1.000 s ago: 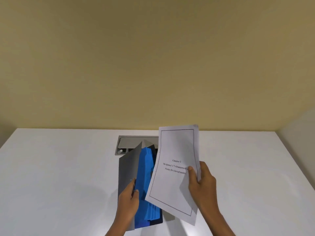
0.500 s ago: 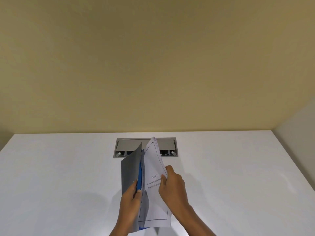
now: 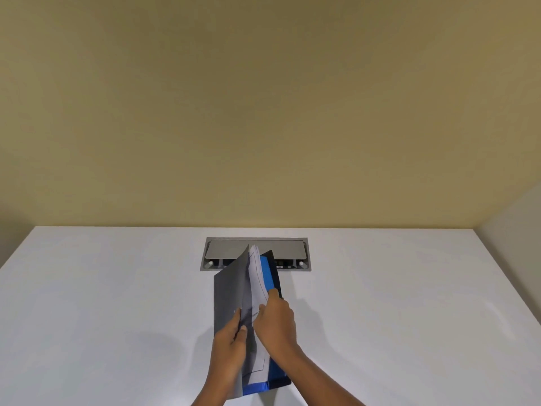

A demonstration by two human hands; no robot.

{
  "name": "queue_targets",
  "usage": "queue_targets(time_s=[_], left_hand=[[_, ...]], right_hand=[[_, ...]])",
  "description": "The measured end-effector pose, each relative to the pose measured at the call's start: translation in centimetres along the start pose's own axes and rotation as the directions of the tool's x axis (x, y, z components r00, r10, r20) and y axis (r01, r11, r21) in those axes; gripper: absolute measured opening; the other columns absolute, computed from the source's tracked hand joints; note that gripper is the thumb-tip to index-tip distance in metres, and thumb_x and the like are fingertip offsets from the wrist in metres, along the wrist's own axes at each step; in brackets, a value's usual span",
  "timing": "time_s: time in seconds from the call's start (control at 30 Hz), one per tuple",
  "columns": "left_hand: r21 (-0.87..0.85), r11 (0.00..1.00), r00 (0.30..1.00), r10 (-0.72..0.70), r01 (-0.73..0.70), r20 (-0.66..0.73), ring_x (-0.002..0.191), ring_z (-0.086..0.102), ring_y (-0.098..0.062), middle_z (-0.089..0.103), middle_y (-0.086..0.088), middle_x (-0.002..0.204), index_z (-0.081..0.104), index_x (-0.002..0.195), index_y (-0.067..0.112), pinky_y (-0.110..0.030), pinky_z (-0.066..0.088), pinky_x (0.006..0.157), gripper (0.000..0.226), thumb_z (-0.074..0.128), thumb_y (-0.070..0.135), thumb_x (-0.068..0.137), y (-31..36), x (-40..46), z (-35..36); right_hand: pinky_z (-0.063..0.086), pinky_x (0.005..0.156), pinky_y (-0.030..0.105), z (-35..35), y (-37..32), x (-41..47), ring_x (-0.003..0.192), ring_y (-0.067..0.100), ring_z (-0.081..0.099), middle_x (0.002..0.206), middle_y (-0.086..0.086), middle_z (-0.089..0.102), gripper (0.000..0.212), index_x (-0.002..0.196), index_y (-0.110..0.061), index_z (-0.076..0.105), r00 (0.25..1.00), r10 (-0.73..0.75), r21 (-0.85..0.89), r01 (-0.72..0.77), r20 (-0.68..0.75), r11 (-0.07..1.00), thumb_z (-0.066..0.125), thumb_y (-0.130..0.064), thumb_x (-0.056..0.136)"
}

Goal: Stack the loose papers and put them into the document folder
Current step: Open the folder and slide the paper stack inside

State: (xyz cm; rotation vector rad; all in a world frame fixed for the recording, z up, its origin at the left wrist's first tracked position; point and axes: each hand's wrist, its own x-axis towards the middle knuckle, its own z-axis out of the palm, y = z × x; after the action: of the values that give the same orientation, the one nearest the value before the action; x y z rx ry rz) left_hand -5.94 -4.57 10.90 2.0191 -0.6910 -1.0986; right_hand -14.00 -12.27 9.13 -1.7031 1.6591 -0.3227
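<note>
A document folder (image 3: 227,294) with a grey cover and blue inner pockets stands partly open on the white table (image 3: 102,303), near its front middle. My left hand (image 3: 229,345) grips the grey front cover and holds it up. White printed papers (image 3: 256,276) sit inside, between the cover and the blue pockets. My right hand (image 3: 275,320) is on the papers' right side, fingers pressed against them and the blue pockets. The papers' lower part is hidden by my hands.
A grey metal cable hatch (image 3: 257,253) is set into the table just behind the folder. A yellow wall rises beyond the table's far edge; a pale side wall (image 3: 515,218) borders the right.
The papers, held up to the right of the open folder a second ago, have gone in between the grey cover and the blue pockets. My right hand followed them leftward.
</note>
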Motion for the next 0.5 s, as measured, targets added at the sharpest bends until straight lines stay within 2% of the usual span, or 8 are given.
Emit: queue_targets(time_s=[0.07,0.13,0.2,0.27,0.33,0.43,0.5], left_hand=[[-0.002,1.0,1.0,0.008,-0.008,0.004,0.141,0.054,-0.034,0.053,-0.013,0.155,0.041,0.155,0.01,-0.042,0.039,0.119,0.049,0.047,0.01,0.107,-0.2,0.1,0.1],[-0.011,1.0,1.0,0.016,-0.016,0.005,0.134,0.06,-0.032,0.061,-0.012,0.148,0.045,0.154,0.013,-0.039,0.043,0.116,0.047,0.047,0.011,0.107,-0.4,0.2,0.1],[-0.011,1.0,1.0,0.016,-0.016,0.007,0.117,0.068,-0.022,0.068,-0.008,0.135,0.048,0.152,0.015,-0.03,0.048,0.108,0.045,0.048,0.013,0.107,-0.7,0.3,0.0],[-0.004,1.0,1.0,0.017,-0.017,0.008,0.096,0.066,-0.007,0.069,-0.001,0.122,0.051,0.151,0.015,-0.023,0.05,0.099,0.044,0.048,0.013,0.107,-1.0,0.4,0.1],[0.004,1.0,1.0,0.016,-0.016,0.001,0.095,0.062,-0.007,0.07,-0.004,0.127,0.05,0.151,0.014,-0.028,0.051,0.103,0.044,0.048,0.013,0.107,-1.2,0.6,0.3],[0.011,1.0,1.0,0.018,-0.018,-0.025,0.094,0.06,-0.008,0.07,-0.004,0.127,0.051,0.15,0.013,-0.035,0.051,0.107,0.044,0.049,0.014,0.106,-1.5,1.0,0.8],[0.025,0.999,0.999,0.027,-0.026,-0.032,0.087,0.06,-0.004,0.07,0.0,0.12,0.052,0.15,0.013,-0.025,0.053,0.098,0.044,0.051,0.016,0.106,-1.8,1.1,1.2]], right_hand=[[0.052,0.076,0.02,0.6,-0.1,-0.1,0.086,0.01,0.061,0.097,-0.01,0.058,0.037,0.135,-0.021,0.05,1.0,-0.004,-0.022,0.004,0.006,1.0,0.066,-0.021,0.101],[0.053,0.075,0.022,1.0,-0.2,-0.4,0.082,0.009,0.06,0.094,-0.011,0.057,0.032,0.13,-0.022,0.05,1.0,-0.011,-0.033,0.012,0.029,0.999,0.065,-0.024,0.102],[0.06,0.077,0.026,1.2,0.0,-0.6,0.079,0.008,0.062,0.092,-0.009,0.06,0.023,0.122,-0.023,0.052,0.998,-0.023,-0.028,0.024,0.064,0.999,0.063,-0.026,0.102],[0.063,0.078,0.028,1.3,0.2,-0.8,0.076,0.008,0.062,0.091,-0.009,0.063,0.017,0.115,-0.023,0.055,0.997,-0.03,-0.025,0.032,0.078,0.999,0.064,-0.028,0.102],[0.06,0.076,0.024,1.1,0.6,-0.9,0.073,0.008,0.061,0.09,-0.01,0.061,0.018,0.114,-0.023,0.057,0.998,-0.023,-0.022,0.024,0.059,0.999,0.066,-0.03,0.1],[0.055,0.078,0.02,0.8,1.1,-1.0,0.081,0.01,0.063,0.098,-0.007,0.065,0.022,0.12,-0.022,0.06,0.999,-0.025,-0.033,0.026,0.028,0.999,0.066,-0.03,0.101],[0.058,0.085,0.022,0.4,1.5,-1.0,0.091,0.012,0.069,0.11,-0.003,0.071,0.024,0.124,-0.021,0.062,0.999,-0.036,-0.044,0.036,0.016,0.998,0.066,-0.028,0.102]])
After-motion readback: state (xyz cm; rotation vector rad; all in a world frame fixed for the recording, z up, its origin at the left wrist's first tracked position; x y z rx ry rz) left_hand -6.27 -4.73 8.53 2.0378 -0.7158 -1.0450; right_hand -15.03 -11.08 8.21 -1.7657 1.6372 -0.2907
